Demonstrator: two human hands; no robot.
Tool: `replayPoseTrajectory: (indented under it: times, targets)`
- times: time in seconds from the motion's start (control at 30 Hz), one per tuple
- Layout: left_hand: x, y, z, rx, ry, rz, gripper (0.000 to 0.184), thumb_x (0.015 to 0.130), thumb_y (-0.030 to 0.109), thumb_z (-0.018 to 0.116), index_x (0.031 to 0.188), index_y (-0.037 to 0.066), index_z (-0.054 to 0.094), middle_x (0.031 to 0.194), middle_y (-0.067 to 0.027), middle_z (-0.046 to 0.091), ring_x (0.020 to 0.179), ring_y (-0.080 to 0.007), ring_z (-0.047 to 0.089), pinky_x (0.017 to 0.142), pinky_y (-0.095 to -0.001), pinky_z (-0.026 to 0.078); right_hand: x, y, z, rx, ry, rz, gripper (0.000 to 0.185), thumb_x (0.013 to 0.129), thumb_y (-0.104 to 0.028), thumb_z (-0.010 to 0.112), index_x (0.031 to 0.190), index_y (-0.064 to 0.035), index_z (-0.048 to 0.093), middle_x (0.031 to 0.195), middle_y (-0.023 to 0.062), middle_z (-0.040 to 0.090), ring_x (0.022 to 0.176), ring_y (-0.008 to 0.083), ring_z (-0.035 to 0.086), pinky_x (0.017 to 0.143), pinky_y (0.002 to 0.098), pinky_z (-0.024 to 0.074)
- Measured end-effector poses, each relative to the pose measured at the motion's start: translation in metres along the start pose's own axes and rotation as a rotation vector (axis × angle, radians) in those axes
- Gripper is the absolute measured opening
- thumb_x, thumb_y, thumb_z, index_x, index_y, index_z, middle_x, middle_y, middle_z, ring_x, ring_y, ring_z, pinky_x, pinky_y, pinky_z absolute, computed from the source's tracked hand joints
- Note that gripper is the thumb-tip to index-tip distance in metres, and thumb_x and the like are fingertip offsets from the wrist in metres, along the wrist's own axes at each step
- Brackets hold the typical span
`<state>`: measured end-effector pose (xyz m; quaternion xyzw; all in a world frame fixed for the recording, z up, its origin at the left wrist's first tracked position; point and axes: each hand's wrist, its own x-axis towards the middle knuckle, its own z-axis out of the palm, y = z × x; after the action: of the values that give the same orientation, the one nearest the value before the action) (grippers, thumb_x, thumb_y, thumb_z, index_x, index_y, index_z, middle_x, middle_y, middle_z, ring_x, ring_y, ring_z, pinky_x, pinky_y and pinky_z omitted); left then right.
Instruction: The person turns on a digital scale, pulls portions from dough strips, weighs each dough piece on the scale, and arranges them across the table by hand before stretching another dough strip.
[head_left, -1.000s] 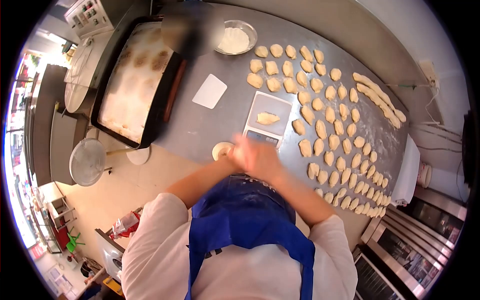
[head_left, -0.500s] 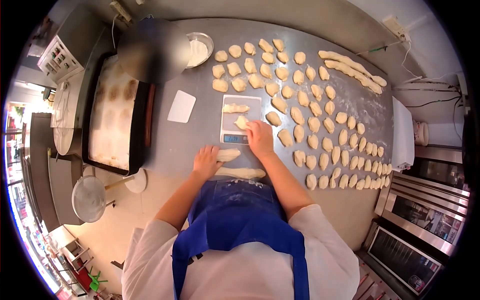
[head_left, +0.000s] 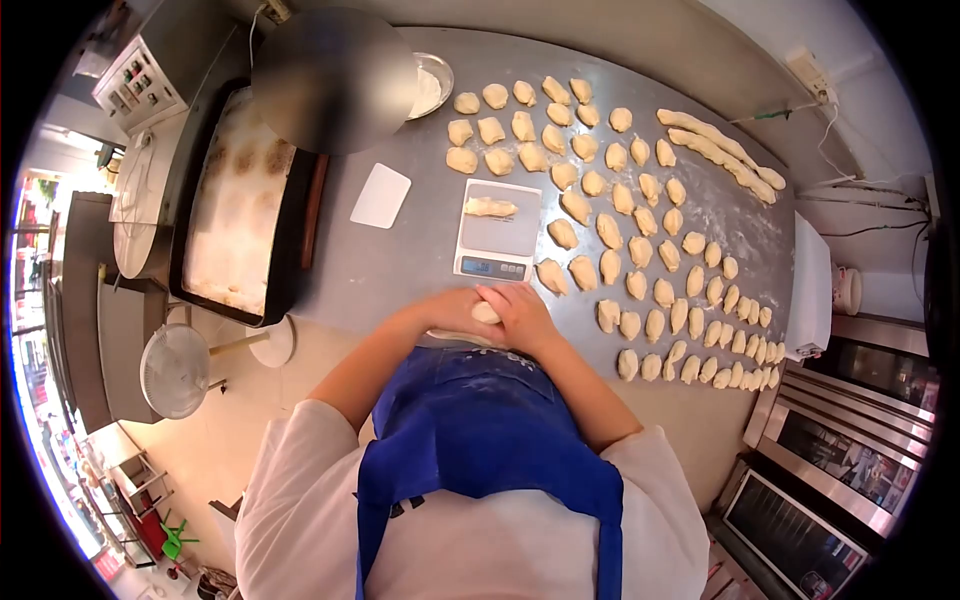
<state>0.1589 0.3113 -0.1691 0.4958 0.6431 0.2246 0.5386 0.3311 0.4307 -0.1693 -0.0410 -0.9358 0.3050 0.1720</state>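
My left hand (head_left: 452, 309) and my right hand (head_left: 527, 317) meet at the near edge of the table, just below a white digital scale (head_left: 500, 226). Both are closed round a pale piece of dough (head_left: 486, 313), of which only a bit shows between the fingers. Under the hands, by the apron, part of a dough strip (head_left: 462, 338) is visible. One small dough piece (head_left: 490, 207) lies on the upper left of the scale's plate. Right of the scale sits a dough piece (head_left: 552, 277), closest to my right hand.
Rows of several dough pieces (head_left: 638, 250) cover the table's right side, with long dough ropes (head_left: 720, 150) behind. A white scraper (head_left: 381, 196), a metal bowl of flour (head_left: 430, 88) and a black-rimmed baking tray (head_left: 285, 230) are at the left. A fan (head_left: 174, 371) stands beyond the edge.
My right hand has left the scale and joined my left hand at the dough. The piece it held on the scale is gone from there; another piece now lies right of the scale.
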Motion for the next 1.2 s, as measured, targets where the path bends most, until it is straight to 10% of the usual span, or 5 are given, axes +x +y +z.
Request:
replayPoseTrajectory:
  times: [0.4, 0.77, 0.97, 1.2]
  targets:
    - [-0.004, -0.009, -0.014, -0.108, -0.212, -0.174, 0.057, 0.076, 0.046, 0.075, 0.116, 0.006, 0.07, 0.101, -0.0127, 0.074, 0.094, -0.0277, 0.07, 0.085, -0.038, 0.053, 0.015, -0.003, 0.0, -0.07, -0.578, 0.393, 0.033, 0.078, -0.02, 0.075, 0.107, -0.007, 0.065, 0.094, 0.0177, 0.069, 0.091, 0.0362, 0.069, 0.079, 0.0465, 0.055]
    - [0.012, -0.01, -0.012, -0.023, -0.21, -0.111, 0.07, 0.065, 0.038, 0.084, 0.125, 0.007, 0.064, 0.107, -0.014, 0.072, 0.098, -0.0279, 0.068, 0.086, -0.0388, 0.052, 0.034, 0.008, -0.052, 0.58, -0.473, 0.704, 0.031, 0.076, -0.022, 0.078, 0.101, -0.0027, 0.077, 0.085, 0.0151, 0.075, 0.077, 0.0237, 0.072, 0.073, 0.0332, 0.0553]
    - [0.004, 0.006, 0.009, -0.146, 0.126, 0.112, 0.06, 0.072, 0.038, 0.083, 0.12, 0.007, 0.063, 0.11, -0.0132, 0.071, 0.099, -0.0323, 0.068, 0.086, -0.0424, 0.052, 0.035, 0.006, -0.051, 0.454, -0.458, 0.638, 0.025, 0.075, -0.021, 0.078, 0.094, -0.004, 0.077, 0.082, 0.013, 0.075, 0.074, 0.0235, 0.071, 0.07, 0.0333, 0.055]
    - [0.016, 0.002, 0.032, 0.457, 0.144, 0.112, 0.037, 0.093, 0.041, 0.065, 0.111, 0.009, 0.065, 0.106, -0.0134, 0.071, 0.102, -0.0363, 0.066, 0.089, -0.0467, 0.051, 0.028, 0.006, -0.043, 0.39, -0.459, 0.654, 0.02, 0.073, -0.018, 0.08, 0.085, -0.0026, 0.075, 0.079, 0.0122, 0.074, 0.068, 0.0207, 0.07, 0.066, 0.0322, 0.0548]
